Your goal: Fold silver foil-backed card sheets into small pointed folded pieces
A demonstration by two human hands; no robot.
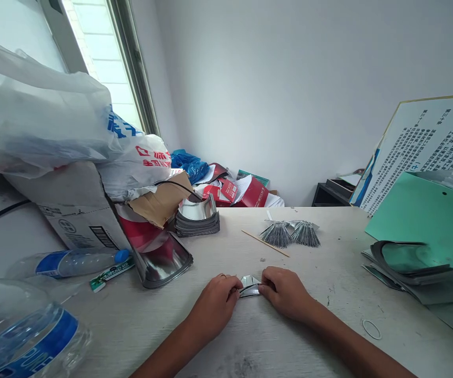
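Note:
Between my hands, at the middle of the table, lies a small shiny silver sheet piece (250, 287) that looks folded, with a dark line across it. My left hand (217, 302) pinches its left end, fingers closed. On the right end, my right hand (285, 291) grips it with curled fingers. Beyond my hands are two fanned bundles of thin metal strips (277, 234) side by side. A thin wooden stick (266, 243) lies next to them. The exact shape of the held piece is partly covered by my fingers.
Curved dark sheets are stacked at left (197, 226) and right (411, 268). Plastic bottles (33, 325), a toothpaste-like box (112, 273) and a cardboard box (80, 210) under plastic bags (53, 115) crowd the left. A green board (419, 215) and white ring (371, 329) are at right.

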